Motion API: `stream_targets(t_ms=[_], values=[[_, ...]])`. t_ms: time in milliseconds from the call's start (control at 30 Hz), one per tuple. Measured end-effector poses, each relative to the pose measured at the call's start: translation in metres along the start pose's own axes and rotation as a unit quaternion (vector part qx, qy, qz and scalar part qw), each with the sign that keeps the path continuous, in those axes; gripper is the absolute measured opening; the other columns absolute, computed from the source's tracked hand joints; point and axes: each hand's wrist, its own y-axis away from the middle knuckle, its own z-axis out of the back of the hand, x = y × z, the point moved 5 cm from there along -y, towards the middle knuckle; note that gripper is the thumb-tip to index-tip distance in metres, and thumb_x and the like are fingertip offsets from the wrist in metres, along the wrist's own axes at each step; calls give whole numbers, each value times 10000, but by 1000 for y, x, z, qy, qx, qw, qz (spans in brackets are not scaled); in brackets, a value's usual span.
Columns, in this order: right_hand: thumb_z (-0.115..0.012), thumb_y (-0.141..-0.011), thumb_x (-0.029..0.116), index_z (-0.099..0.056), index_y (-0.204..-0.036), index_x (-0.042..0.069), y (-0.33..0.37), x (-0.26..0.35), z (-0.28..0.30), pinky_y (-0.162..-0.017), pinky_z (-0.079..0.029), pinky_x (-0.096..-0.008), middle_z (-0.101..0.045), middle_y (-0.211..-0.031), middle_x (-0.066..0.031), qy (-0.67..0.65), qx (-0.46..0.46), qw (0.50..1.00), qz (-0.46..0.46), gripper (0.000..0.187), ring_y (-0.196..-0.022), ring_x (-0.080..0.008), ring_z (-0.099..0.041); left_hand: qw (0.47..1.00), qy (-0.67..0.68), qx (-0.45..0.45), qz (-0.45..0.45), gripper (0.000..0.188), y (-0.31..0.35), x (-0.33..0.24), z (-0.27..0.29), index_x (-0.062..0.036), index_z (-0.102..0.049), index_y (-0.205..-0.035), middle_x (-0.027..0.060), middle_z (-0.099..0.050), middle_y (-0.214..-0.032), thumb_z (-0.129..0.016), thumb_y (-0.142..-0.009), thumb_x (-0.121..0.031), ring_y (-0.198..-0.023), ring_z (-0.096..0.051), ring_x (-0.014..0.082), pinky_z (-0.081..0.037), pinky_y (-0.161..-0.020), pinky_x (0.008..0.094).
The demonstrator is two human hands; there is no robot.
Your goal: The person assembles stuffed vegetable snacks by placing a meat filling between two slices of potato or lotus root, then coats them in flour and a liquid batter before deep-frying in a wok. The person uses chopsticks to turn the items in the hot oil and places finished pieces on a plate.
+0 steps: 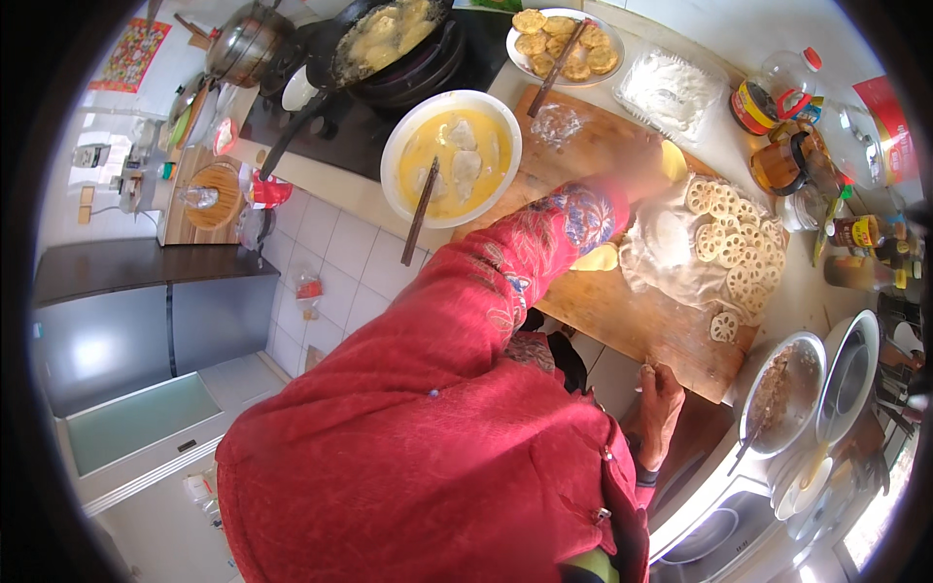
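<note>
My left hand (pixel 644 180) reaches across the wooden cutting board (pixel 622 321), smeared by motion, so its fingers cannot be read. Pale yellow surfaces (pixel 596 259) show on both sides of my left wrist, mostly hidden. Just right of that hand, sliced lotus root (pixel 743 253) lies spread on a crumpled, whitish plastic bag (pixel 646 248). My right hand (pixel 661 408) is closed by the board's near edge, thumb and fingers pressed together; what they hold, if anything, is too small to name. Beyond it stands a metal bowl (pixel 807 379) of brown minced filling with a utensil in it.
A white bowl of yellow batter (pixel 449 209) with pale pieces and chopsticks (pixel 420 214) stands left of the board. Behind are a wok of frying food (pixel 384 44), a plate of browned rounds (pixel 603 63) and a container of white powder (pixel 671 92). Bottles (pixel 777 160) line the right.
</note>
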Motion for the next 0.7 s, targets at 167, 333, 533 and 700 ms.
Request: stream_targets(t_ms=[167,333,533,700], values=[[-644,-866,137,-666,-922,-15,-6,17,-7,-564,-454,-308,-614,-655,-118,14,-17,999,42,164,-581,-160,-552,987,146,-45,53,618,10,-7,25,32,-487,-1243,187,-564,-1146,-723,-775,-296,-1101,-535,322,-423,-942,417],[-657,-839,144,-678,-933,29,-10,34,2,-592,-469,-355,-613,-702,-188,15,-85,996,26,149,-612,-285,-595,945,320,-52,45,244,17,-11,59,-2,-557,-1101,99,-600,-940,-616,-885,-99,-806,-601,163,-511,-696,290],[-638,-845,146,-643,-917,24,-8,40,5,-603,-464,-393,-595,-728,-215,-2,-83,996,24,142,-654,-357,-597,912,397,-28,97,162,32,-17,77,-5,-630,-1031,8,-645,-867,-639,-889,-81,-769,-594,72,-491,-700,215],[-631,-847,147,-661,-963,60,3,26,9,-619,-484,-407,-616,-752,-213,-25,-129,991,24,149,-709,-397,-614,891,426,-47,151,166,36,-10,88,-14,-624,-1045,17,-631,-940,-620,-908,-108,-820,-568,64,-477,-731,225]])
